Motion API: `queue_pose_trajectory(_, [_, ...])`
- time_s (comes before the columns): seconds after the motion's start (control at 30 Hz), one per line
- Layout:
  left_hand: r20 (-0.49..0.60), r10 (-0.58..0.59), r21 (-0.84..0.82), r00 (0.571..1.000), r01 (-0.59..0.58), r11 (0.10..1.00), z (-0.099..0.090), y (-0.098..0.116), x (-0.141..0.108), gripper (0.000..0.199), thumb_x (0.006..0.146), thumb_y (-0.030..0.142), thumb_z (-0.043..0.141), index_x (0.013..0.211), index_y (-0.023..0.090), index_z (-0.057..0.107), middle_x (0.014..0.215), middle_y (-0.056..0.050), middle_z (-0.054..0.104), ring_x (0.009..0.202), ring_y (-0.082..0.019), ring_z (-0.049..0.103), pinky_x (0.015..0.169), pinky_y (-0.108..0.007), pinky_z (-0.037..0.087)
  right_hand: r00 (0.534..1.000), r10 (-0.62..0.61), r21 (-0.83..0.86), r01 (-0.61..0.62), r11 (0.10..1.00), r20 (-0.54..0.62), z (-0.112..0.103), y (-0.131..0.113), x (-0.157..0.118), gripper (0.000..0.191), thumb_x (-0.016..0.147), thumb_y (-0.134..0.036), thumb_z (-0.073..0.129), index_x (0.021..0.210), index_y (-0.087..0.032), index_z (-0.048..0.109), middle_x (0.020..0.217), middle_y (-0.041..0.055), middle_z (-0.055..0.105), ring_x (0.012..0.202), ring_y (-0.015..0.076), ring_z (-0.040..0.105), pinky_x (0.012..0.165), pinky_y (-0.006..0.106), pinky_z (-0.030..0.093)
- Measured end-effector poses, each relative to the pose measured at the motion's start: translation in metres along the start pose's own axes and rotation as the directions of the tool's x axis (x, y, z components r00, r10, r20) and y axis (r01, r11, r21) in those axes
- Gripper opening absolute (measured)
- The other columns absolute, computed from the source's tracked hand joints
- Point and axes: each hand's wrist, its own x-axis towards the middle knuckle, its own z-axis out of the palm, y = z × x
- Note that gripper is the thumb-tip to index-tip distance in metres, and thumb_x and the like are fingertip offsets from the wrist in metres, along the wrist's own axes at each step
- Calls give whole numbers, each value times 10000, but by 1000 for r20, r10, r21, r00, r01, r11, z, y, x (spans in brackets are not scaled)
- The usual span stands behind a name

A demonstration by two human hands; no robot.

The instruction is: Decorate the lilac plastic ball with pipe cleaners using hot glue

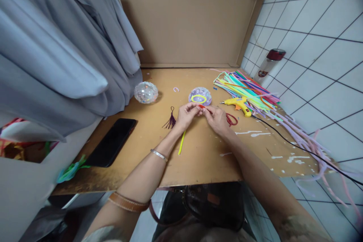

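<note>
My left hand (187,115) and my right hand (217,119) meet over the middle of the table, fingertips pinched on a small red strip (201,106), its ends hidden by the fingers. Just beyond them is a purple speckled ball (208,92), with a yellow ring (199,95) in front of it; whether the ring touches the ball or the red strip I cannot tell. A yellow pipe cleaner (182,143) lies by my left wrist, its upper end hidden. A dark purple tassel (171,120) is to the left, and a coiled red cord (232,119) sits beside my right hand.
A clear speckled ball (146,92) and a black phone (112,142) lie on the left. To the right are a yellow glue gun (239,105) with a trailing black cable (295,144), a heap of coloured pipe cleaners (246,89) and a bottle (268,66) by the tiled wall. Grey cloth (85,45) hangs left.
</note>
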Motion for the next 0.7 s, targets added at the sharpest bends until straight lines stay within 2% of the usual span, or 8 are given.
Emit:
queue_pose_trajectory(0.17, [45, 17, 5, 999, -17, 1000, -1, 4, -2, 387, 757, 520, 778, 819, 141, 726, 709, -31, 713, 630, -107, 631, 673, -248, 523, 1000, 5, -2, -5, 1000, 5, -1, 0, 0, 311, 951, -290, 449, 764, -208, 683, 738, 58, 711, 671, 188, 591, 655, 292, 384])
queue_pose_trajectory(0.3, [39, 24, 14, 999, -25, 1000, -1, 0, 1, 463, 695, 590, 816, 761, 144, 711, 677, -22, 697, 609, -99, 612, 648, -237, 507, 1000, -8, -21, 8, 1000, 9, 0, 1, -1, 310, 951, -290, 452, 769, -206, 689, 767, 67, 724, 693, 197, 601, 664, 297, 388])
queue_pose_trajectory(0.4, [29, 17, 18, 999, -18, 1000, -1, -3, 4, 476, 662, 595, 838, 726, 149, 686, 640, -4, 672, 582, -92, 589, 630, -236, 494, 1000, -11, -27, 12, 1000, 18, 1, 2, -1, 312, 956, -287, 446, 794, -205, 700, 795, 70, 736, 707, 198, 609, 673, 296, 394])
queue_pose_trajectory(0.7, [60, 16, 137, 998, -24, 990, -10, -2, 9, 419, 715, 542, 812, 733, 141, 693, 629, 2, 640, 583, -94, 557, 611, -235, 447, 998, -53, -56, 55, 997, 27, 2, 5, -1, 320, 982, -285, 447, 832, -195, 715, 816, 79, 722, 723, 199, 601, 681, 301, 411])
